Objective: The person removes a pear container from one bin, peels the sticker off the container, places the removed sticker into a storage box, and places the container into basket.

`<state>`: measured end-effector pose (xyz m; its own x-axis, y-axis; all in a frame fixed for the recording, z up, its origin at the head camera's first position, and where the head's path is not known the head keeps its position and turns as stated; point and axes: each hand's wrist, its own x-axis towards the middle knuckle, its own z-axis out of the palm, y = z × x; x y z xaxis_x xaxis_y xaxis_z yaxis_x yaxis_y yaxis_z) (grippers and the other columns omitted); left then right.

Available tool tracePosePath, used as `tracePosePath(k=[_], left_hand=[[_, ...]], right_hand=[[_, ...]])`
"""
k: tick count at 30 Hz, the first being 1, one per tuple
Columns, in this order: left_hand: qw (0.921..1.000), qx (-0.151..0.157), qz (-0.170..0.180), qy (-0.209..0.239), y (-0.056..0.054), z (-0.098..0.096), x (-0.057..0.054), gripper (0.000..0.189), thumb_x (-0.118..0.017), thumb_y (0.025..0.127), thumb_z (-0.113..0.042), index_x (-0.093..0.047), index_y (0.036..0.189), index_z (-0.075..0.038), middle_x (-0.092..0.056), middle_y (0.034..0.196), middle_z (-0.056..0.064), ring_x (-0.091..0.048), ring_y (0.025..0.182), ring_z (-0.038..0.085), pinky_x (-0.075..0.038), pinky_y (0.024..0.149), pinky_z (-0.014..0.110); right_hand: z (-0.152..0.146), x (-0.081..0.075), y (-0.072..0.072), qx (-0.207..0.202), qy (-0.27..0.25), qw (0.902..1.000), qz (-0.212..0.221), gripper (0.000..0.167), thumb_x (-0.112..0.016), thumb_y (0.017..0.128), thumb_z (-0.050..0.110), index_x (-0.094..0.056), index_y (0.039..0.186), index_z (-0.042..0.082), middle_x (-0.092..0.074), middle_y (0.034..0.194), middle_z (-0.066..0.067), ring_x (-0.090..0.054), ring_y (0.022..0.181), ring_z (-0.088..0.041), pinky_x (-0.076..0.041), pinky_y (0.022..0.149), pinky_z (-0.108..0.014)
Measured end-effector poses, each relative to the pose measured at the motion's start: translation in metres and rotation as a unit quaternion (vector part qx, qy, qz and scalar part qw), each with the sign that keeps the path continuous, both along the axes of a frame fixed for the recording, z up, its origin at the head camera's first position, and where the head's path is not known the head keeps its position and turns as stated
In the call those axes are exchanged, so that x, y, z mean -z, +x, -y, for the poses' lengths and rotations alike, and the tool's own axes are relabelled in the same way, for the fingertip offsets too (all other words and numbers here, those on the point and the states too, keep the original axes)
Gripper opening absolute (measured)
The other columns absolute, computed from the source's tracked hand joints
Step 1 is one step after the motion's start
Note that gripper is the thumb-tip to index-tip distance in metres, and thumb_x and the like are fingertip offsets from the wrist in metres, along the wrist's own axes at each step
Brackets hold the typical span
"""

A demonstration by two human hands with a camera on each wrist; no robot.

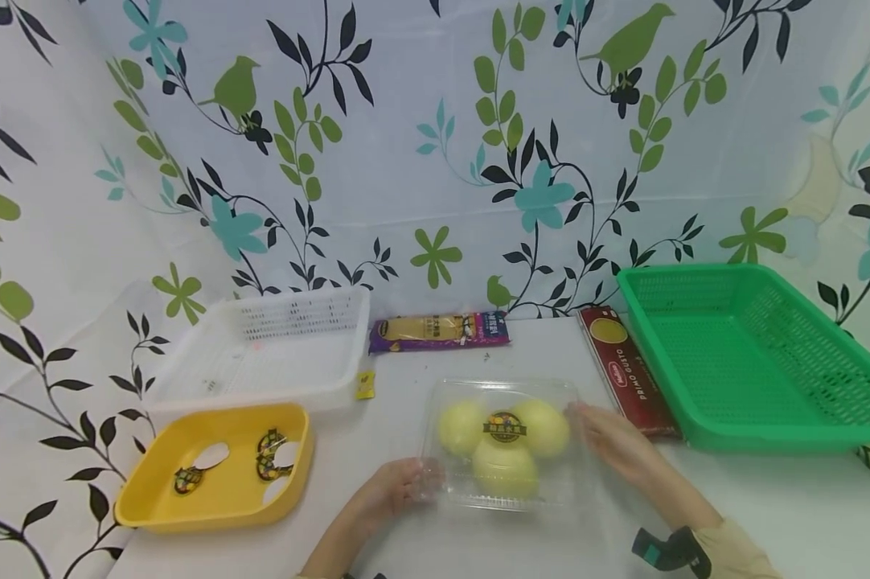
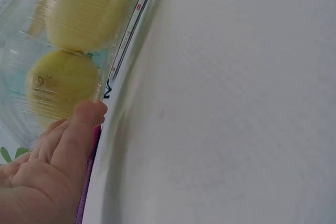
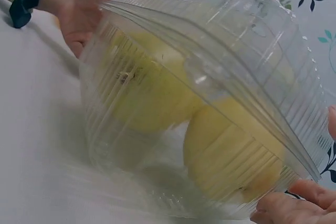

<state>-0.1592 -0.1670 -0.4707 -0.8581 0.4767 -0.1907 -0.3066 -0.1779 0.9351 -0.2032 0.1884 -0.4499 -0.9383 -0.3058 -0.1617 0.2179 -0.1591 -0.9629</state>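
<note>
Between my hands is a clear plastic fruit box (image 1: 453,398), its lid down, with three pale yellow, round fruits (image 1: 506,466) inside. A dark round label (image 1: 504,427) sits on top of the lid. My left hand (image 1: 400,485) holds the box at its near left side; in the left wrist view, the thumb (image 2: 84,121) lies along the plastic edge. On the opposite side my right hand (image 1: 612,438) holds the rim, fingers (image 3: 291,205) below it and thumb above in the right wrist view. The box's underside shows close over the white table (image 1: 551,547).
To the left, a yellow tray (image 1: 211,519) holds several label stickers; a white basket (image 1: 297,370) stands behind it. A small yellow packet (image 1: 365,384) lies beside the basket. Further back lies a purple noodle packet (image 1: 438,332). A dark red box (image 1: 626,374) leans by the green basket (image 1: 775,438).
</note>
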Motion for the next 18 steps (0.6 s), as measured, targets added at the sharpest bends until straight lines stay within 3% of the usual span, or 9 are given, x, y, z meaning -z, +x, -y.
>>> tracePosePath(k=[3,6,10,13,18], left_hand=[[0.9999,0.012,-0.001,0.009,0.001,0.002,0.003,0.035,-0.040,0.095,-0.012,-0.046,0.118,0.013,-0.058,0.110,0.016,-0.056,0.099,0.021,-0.043,0.084,0.034],[0.9992,0.029,-0.013,0.025,0.001,0.006,0.007,0.033,-0.042,0.094,-0.011,-0.048,0.117,0.012,-0.061,0.105,0.009,-0.058,0.095,0.016,-0.045,0.079,0.028],[0.9977,0.048,-0.020,0.043,0.002,0.010,0.012,0.029,-0.042,0.094,-0.009,-0.050,0.116,0.008,-0.062,0.104,0.006,-0.058,0.094,0.014,-0.046,0.076,0.025],[0.9982,0.044,-0.013,0.038,0.003,0.012,0.014,0.028,-0.043,0.094,-0.010,-0.052,0.116,0.006,-0.062,0.105,0.006,-0.058,0.095,0.014,-0.045,0.077,0.025],[0.9995,0.030,-0.008,0.011,0.004,0.016,0.016,0.031,-0.049,0.092,-0.015,-0.054,0.114,0.005,-0.063,0.104,0.007,-0.059,0.093,0.014,-0.045,0.078,0.026]], right_hand=[[0.000,0.004,0.001,0.003,0.014,0.9999,-0.004,0.060,-0.041,0.096,0.029,-0.019,0.134,-0.013,-0.020,0.140,-0.025,-0.026,0.125,-0.027,-0.019,0.100,-0.038],[0.001,0.009,0.002,0.012,0.012,0.9999,-0.001,0.060,-0.041,0.096,0.029,-0.020,0.134,-0.012,-0.027,0.138,-0.021,-0.037,0.116,-0.013,-0.020,0.100,-0.037],[0.005,0.015,0.006,0.026,-0.002,0.9996,0.004,0.058,-0.041,0.096,0.027,-0.021,0.134,-0.011,-0.034,0.134,-0.013,-0.044,0.103,0.000,-0.025,0.098,-0.030],[0.008,0.017,0.008,0.030,-0.006,0.9995,0.010,0.057,-0.041,0.096,0.026,-0.021,0.134,-0.011,-0.034,0.134,-0.014,-0.045,0.101,0.000,-0.029,0.095,-0.026],[0.011,0.018,0.007,0.025,-0.007,0.9996,0.013,0.059,-0.040,0.096,0.029,-0.018,0.135,-0.010,-0.024,0.139,-0.021,-0.041,0.109,-0.006,-0.026,0.097,-0.030]])
